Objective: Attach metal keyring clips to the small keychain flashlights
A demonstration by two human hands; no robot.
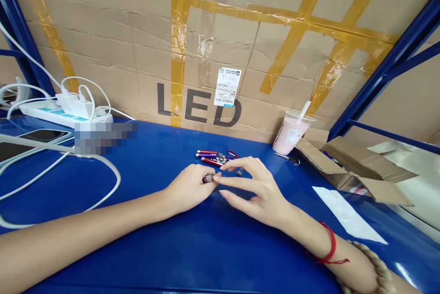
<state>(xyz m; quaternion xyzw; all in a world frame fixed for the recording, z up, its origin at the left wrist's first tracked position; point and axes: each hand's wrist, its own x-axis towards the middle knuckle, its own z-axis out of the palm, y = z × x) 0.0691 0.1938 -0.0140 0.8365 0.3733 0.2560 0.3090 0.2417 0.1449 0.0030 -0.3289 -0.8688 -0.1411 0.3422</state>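
My left hand [189,187] rests on the blue table [172,248] with its fingers curled around a small dark cylindrical part [208,178]. My right hand [254,191] meets it from the right, thumb and forefinger pinched at the end of that same part, the other fingers spread. Just beyond the hands lie a few thin red pen-like tubes [209,157] and several small silver button cells [222,158].
A taped cardboard sheet marked LED [220,46] stands at the table's back. A pink drink cup with a straw [292,133] and an open cardboard box [354,165] sit right; a white paper strip [347,216] lies nearby. Power strip [58,110], white cables and phones [37,138] lie left.
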